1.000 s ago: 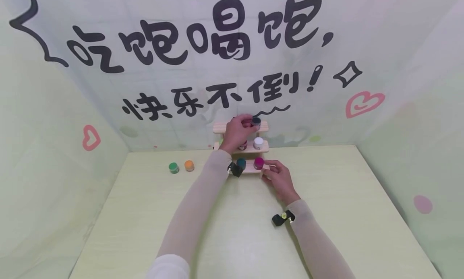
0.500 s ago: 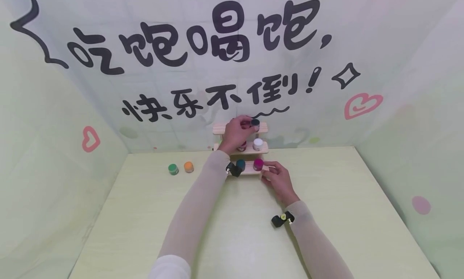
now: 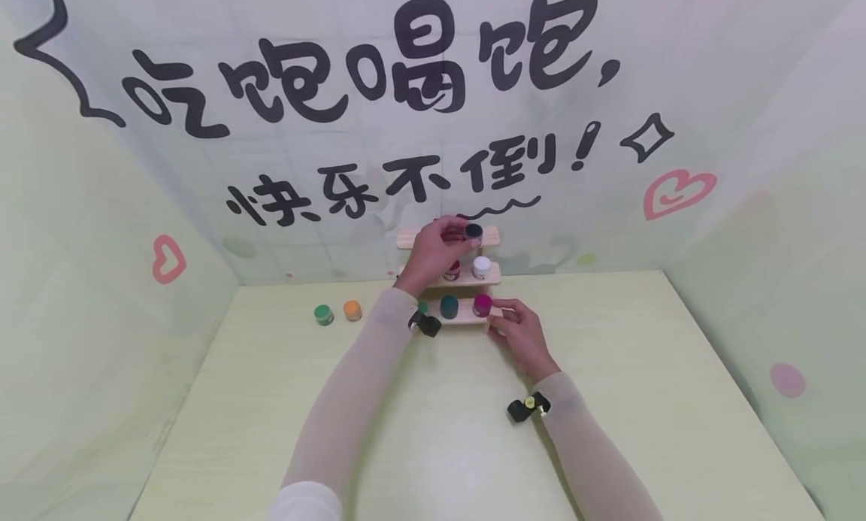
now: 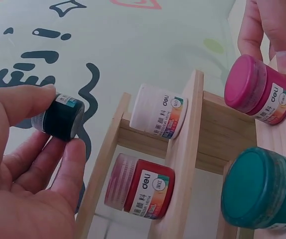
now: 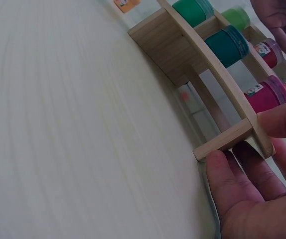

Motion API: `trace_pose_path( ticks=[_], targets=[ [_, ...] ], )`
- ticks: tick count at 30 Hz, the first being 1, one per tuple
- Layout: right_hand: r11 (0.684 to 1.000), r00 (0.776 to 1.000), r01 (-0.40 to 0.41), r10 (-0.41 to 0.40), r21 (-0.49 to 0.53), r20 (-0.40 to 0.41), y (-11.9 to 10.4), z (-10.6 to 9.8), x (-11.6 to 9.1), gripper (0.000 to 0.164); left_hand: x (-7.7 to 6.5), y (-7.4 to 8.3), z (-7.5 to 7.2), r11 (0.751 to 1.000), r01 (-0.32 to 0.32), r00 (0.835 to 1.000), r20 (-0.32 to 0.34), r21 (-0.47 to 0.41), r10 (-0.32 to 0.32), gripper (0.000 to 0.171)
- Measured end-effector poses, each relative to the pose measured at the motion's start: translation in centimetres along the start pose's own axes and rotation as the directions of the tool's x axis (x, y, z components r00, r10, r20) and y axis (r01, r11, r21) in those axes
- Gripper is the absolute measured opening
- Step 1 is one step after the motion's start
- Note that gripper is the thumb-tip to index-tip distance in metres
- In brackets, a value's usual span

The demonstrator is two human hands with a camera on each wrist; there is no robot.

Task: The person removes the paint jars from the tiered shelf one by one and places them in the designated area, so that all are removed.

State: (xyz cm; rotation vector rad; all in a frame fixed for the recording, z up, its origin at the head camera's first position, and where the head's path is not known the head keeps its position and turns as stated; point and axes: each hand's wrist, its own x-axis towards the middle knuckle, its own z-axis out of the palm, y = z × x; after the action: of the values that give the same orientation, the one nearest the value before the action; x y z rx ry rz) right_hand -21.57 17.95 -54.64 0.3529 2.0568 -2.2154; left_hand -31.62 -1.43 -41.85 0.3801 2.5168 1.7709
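A three-tier wooden rack (image 3: 463, 316) stands at the back of the table. My left hand (image 3: 433, 250) pinches a small dark paint jar (image 4: 63, 117) between thumb and fingers, over the top tier. My right hand (image 3: 521, 337) grips the right end of the bottom tier, thumb on the board and fingers curled below it, as the right wrist view shows. Beside that thumb sits a magenta jar (image 3: 482, 304), with a teal jar (image 3: 449, 306) and a green jar (image 5: 193, 11) further left. On the middle tier are a white jar (image 4: 158, 110), a red jar (image 4: 150, 189) and a light green jar (image 5: 236, 18).
Left of the rack, a green-lidded jar (image 3: 324, 315) and an orange-lidded jar (image 3: 352, 310) stand on the pale table (image 3: 440, 431). A printed cloth backdrop (image 3: 325, 145) rises right behind the rack, and cloth walls flank both sides.
My left hand and forearm have shifted slightly left with the dark jar. The green jar at the bottom tier's left end has come into sight. My right hand keeps its place.
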Motion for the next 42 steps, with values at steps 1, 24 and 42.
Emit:
trace_pose_path(
  ticks=[1, 24, 42],
  targets=[
    [1.000, 1.000, 0.002, -0.002, 0.000, 0.001, 0.0, 0.0, 0.0, 0.039, -0.2, 0.0, -0.1, 1.000, 0.001, 1.000, 0.004, -0.016, -0.001, 0.042],
    [1.000, 1.000, -0.011, 0.011, 0.006, -0.004, -0.1, 0.0, 0.1, 0.041, -4.5, -1.5, -4.7, 0.992, -0.064, 0.998, -0.012, -0.107, 0.063, 0.040],
    [1.000, 1.000, -0.016, 0.016, -0.003, -0.004, 0.0, 0.1, 0.2, 0.041, -7.0, -4.2, -9.1, 0.987, -0.079, 0.992, -0.112, -0.141, 0.063, 0.047]
  ],
)
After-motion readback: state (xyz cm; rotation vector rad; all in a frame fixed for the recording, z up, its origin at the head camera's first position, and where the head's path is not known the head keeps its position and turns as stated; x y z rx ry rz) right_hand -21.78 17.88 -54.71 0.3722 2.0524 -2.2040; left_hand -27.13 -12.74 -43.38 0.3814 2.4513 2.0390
